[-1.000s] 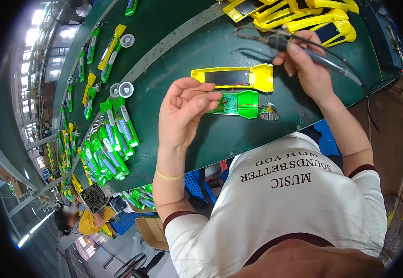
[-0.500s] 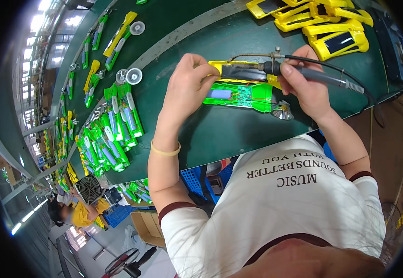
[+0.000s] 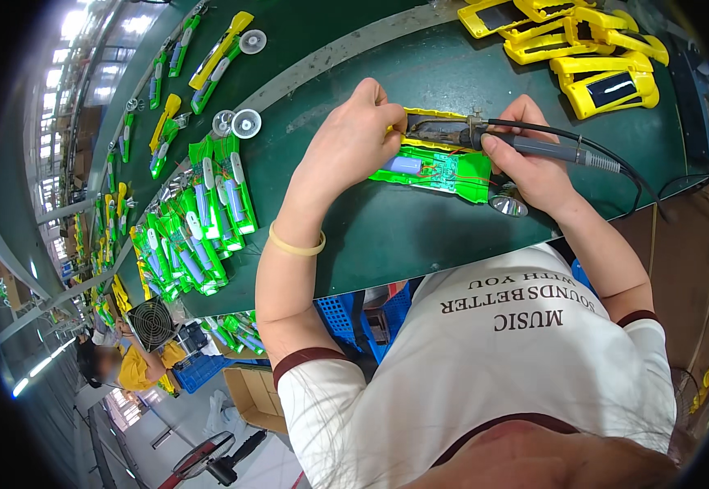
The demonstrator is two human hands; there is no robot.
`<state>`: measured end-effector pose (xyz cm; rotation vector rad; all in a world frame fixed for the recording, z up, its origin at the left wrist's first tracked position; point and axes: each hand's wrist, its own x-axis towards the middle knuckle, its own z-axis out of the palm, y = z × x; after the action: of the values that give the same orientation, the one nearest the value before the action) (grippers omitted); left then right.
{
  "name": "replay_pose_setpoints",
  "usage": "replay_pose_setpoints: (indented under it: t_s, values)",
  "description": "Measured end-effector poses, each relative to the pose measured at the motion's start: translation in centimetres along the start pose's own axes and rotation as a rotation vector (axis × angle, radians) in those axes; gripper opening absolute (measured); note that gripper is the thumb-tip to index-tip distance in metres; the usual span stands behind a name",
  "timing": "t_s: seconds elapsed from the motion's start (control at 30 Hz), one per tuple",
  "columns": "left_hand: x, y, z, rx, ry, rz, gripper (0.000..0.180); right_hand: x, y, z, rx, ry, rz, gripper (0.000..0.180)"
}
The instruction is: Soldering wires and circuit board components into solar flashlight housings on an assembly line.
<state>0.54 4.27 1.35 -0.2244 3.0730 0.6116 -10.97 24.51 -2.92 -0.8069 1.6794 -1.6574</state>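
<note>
Lying on the dark green tabletop [image 3: 371,244], the yellow casing half [image 3: 434,112] is long and open, its rim framing a dark inset panel. Along its near side is the green casing half [image 3: 473,189], with a pale blue cell [image 3: 403,165] and a circuit board [image 3: 442,171] with red wires; a shiny reflector [image 3: 508,205] sits near its right end. The right hand [image 3: 536,167] grips a soldering iron [image 3: 538,147] over the yellow half. The left hand [image 3: 354,134] curls at that half's left end; whether it grips, I cannot tell. Green assemblies [image 3: 191,232] pile up at left, yellow casings [image 3: 587,65] far right. Near left, a cardboard box [image 3: 266,389] stands below the tabletop.
</note>
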Motion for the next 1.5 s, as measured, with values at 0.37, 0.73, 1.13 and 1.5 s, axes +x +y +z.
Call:
replay_pose_setpoints:
  t_s: [0.37,0.73,1.13,1.5]
  values:
    - [0.3,0.7,0.0,0.031,-0.007,-0.023,0.008,0.0,-0.4,-0.2,-0.015,-0.022,-0.009,0.027]
    - [0.2,1.4,-0.2,0.025,0.009,-0.017,0.007,-2.6,-0.2,-13.1,0.135,0.541,-0.524,0.016]
    - [0.3,2.0,-0.1,0.009,-0.003,-0.059,0.009,-1.7,-1.2,-15.0,0.203,0.475,-0.608,0.031]
    - [0.2,2.0,-0.4,-0.001,-0.035,-0.063,0.013,-0.3,-0.6,-19.6,0.161,0.267,-0.69,0.04]
